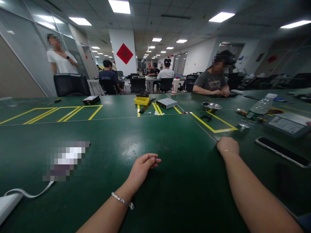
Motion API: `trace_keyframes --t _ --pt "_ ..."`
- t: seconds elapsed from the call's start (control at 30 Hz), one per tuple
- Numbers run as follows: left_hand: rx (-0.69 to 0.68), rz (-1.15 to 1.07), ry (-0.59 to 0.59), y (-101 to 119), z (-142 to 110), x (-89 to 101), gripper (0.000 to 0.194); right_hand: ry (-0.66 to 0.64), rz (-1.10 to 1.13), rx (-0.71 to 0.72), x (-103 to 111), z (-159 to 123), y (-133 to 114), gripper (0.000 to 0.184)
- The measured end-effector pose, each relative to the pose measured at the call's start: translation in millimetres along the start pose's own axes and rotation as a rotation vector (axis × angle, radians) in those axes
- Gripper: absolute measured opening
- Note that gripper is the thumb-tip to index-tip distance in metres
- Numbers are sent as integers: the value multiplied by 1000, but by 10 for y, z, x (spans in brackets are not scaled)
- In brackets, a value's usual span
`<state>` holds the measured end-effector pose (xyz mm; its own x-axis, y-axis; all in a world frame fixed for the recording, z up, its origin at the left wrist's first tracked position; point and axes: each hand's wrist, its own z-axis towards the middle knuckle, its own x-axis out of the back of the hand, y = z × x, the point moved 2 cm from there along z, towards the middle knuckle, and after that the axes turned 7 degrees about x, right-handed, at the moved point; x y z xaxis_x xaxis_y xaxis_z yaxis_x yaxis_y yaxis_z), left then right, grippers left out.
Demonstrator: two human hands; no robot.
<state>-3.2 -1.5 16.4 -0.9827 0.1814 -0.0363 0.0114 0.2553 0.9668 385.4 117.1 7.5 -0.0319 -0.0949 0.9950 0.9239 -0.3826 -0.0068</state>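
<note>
Clock directions are from whichever hand I name, 12 = away from wearer. Left hand (145,164): on or just over the green tabletop (109,142), narrow, fingers loosely curled, thumb against them; can't tell if something small is pinched there. Bracelet (122,200) on that wrist. Right hand (227,145): rests on the tabletop at a seam, curled up, fingers hidden under the back of it, so can't tell if it's holding anything. Nearest stuff to it: black-faced phone (283,152) at 3 o'clock, apart from the hand; clear plastic bottle (256,111) between 1 and 2, green label; grey metal box (288,124) at 2, behind the phone; yellow tape outline (225,130) just beyond at 12, small black part (206,118) by it at 11; shiny metal bowl (212,106) further out at 11. From left hand: pixelated flat item (68,161) at 9, white cable (36,195) running from it towards a white block (9,205) at 8. Yellow tray (141,101) with dark stuff in it at 12, silver box (167,103) between 12 and 1, black box (91,100) between 10 and 11. Person in grey shirt (212,82) sits across the tabletop, roughly right hand's 12, forearms on it.
</note>
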Motion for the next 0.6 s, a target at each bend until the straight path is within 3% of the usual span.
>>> trace_keyframes --t 0.13,0.27,0.33,0.47,0.6 --pt "-3 -2 -5 -13 9 -4 24 60 116 65 91 -60 -156 26" --pt "-6 -2 -11 -10 19 -20 23 74 397 270 220 -273 -647 19" --pt "-8 -8 -12 -11 25 -30 23 -34 628 334 274 -472 -950 17" --pt "-32 -34 3 -8 29 -47 20 -370 1091 522 390 -988 -1474 20" --pt "-63 6 47 -5 26 -46 15 -696 1319 654 470 -1409 -1745 18"
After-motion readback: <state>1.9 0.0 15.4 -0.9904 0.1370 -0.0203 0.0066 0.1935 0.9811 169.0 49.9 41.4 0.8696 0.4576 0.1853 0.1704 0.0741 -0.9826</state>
